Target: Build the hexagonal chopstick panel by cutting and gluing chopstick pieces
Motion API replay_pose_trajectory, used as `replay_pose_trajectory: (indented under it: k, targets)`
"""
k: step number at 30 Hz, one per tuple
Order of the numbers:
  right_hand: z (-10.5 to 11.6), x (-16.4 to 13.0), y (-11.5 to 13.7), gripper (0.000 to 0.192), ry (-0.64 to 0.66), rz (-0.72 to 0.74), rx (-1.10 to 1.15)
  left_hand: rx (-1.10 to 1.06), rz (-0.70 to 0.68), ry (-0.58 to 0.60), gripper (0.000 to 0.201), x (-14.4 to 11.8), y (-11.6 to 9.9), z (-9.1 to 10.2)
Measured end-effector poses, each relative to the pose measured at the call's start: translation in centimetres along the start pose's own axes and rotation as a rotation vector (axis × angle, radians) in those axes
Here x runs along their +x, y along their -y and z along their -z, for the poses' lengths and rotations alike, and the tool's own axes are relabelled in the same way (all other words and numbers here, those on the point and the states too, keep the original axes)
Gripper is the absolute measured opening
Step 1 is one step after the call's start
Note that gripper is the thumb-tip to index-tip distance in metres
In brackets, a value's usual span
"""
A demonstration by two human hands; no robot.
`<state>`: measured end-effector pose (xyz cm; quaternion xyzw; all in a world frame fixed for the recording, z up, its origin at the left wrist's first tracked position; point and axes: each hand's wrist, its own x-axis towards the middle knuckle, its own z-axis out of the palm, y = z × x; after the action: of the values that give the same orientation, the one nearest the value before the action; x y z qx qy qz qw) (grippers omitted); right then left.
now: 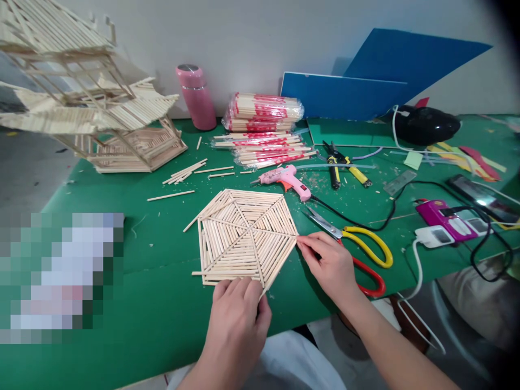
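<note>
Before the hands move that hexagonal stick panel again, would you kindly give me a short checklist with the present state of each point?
1. Left hand on the near edge of the stick panel: ok.
2. Right hand fingers at the panel's right corner: ok.
3. Panel lies flat on the green table: ok.
4. Scissors clear of the right hand: not ok, they lie right beside it.
5. Glue gun apart from the panel: ok, just behind it.
6. Glue joints set: cannot tell.
</note>
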<state>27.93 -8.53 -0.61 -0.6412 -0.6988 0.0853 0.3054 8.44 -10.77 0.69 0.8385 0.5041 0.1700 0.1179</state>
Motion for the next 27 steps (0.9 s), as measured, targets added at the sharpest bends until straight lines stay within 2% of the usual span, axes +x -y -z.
replay_pose_trajectory:
  k: [5,18,27]
  targets:
    - [0.01,0.09,0.07,0.021,0.001,-0.003,0.005,0.011,0.022,-0.001,0.018,0.05,-0.30,-0.01]
    - [-0.04,0.08,-0.02,0.020,-0.007,0.004,0.005,0.047,-0.010,-0.093,0.021,-0.12,-0.20,-0.36]
    - [0.00,0.13,0.02,0.021,-0.001,-0.001,-0.008,0.054,0.062,-0.122,0.016,-0.51,-0.29,0.03]
